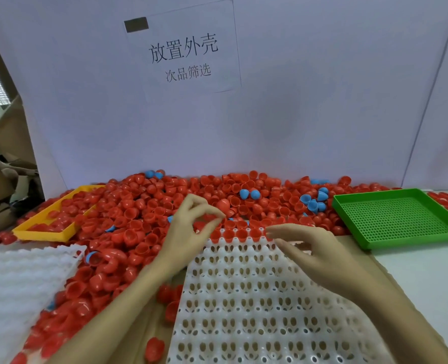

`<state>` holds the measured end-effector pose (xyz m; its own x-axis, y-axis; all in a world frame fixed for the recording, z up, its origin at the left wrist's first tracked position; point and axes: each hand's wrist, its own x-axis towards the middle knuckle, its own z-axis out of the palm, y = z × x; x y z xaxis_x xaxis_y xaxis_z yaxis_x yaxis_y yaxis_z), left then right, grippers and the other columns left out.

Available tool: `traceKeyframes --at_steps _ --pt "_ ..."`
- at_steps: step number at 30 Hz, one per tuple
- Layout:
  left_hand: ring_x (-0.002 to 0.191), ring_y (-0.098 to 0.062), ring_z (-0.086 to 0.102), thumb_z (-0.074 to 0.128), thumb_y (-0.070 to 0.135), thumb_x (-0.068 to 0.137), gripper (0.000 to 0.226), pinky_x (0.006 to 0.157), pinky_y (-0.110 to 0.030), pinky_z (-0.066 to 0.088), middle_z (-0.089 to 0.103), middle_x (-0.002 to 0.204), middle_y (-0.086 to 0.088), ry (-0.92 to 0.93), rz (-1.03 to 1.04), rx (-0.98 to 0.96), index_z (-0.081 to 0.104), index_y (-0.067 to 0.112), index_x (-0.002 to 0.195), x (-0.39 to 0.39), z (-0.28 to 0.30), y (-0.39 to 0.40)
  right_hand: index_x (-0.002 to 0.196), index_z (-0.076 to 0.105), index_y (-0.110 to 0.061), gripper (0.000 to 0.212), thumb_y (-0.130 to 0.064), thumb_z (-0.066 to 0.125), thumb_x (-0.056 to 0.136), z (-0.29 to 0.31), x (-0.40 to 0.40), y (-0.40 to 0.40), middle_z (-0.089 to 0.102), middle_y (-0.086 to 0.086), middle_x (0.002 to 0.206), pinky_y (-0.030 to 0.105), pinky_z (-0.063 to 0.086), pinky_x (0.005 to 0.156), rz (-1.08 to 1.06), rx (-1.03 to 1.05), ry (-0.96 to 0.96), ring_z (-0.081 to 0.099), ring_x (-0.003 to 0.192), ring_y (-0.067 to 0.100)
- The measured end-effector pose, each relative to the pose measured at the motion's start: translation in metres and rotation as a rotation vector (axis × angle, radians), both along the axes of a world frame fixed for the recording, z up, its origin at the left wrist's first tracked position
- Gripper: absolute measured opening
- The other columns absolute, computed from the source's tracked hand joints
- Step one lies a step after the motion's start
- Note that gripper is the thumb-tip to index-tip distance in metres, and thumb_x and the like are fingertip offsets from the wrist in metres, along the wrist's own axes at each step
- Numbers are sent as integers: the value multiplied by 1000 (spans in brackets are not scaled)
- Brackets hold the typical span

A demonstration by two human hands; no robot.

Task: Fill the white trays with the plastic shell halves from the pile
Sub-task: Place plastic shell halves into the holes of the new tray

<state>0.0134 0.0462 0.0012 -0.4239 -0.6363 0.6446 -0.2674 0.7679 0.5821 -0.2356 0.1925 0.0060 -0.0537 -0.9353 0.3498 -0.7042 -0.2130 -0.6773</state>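
At lower centre the tray (pixel 265 298) is nearly bare, shells (pixel 241 233) only along its far row. Both hands hover there, the left hand (pixel 188 229) and right hand (pixel 307 248) loosely curled, apparently empty. Filling looks barely begun; next, grab from the pile (pixel 144 206) beyond.

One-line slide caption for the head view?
Both hands, left and right, hover over the white tray, its far row holding red shells from the pile.
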Motion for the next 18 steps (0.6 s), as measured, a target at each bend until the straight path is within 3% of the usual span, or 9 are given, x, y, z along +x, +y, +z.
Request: traceKeyframes --at_steps 3,5,7,10,18 --pt "122 -18 59 77 18 95 35 100 -23 53 52 123 10 53 -130 163 68 36 124 -2 -13 47 143 53 -38 50 -39 69 96 6 18 6 76 -14 116 34 62 89 137 91 -274 74 103 8" --pt "126 -17 60 79 25 93 49 101 -21 52 52 129 13 70 -154 200 58 39 135 -2 -18 64 140 56 -33 50 -42 70 93 9 28 9 77 -6 111 34 63 83 203 128 -364 76 99 13" --pt "124 -18 62 79 34 91 59 100 -22 53 53 130 12 59 -163 217 50 42 142 0 -18 74 127 68 -29 33 -41 68 96 9 35 11 79 -5 100 25 61 74 237 123 -327 76 89 9" --pt "125 -19 62 80 31 90 65 102 -28 54 54 131 11 13 -148 199 46 42 144 4 -21 78 112 76 -29 20 -39 70 96 7 38 12 78 -9 93 19 56 68 222 107 -281 73 82 6" --pt "124 -21 64 82 23 92 41 96 -28 58 63 128 5 91 -161 244 62 32 127 7 -23 79 116 71 -35 28 -22 79 92 1 33 9 71 -21 115 32 60 87 172 86 -171 69 104 6"
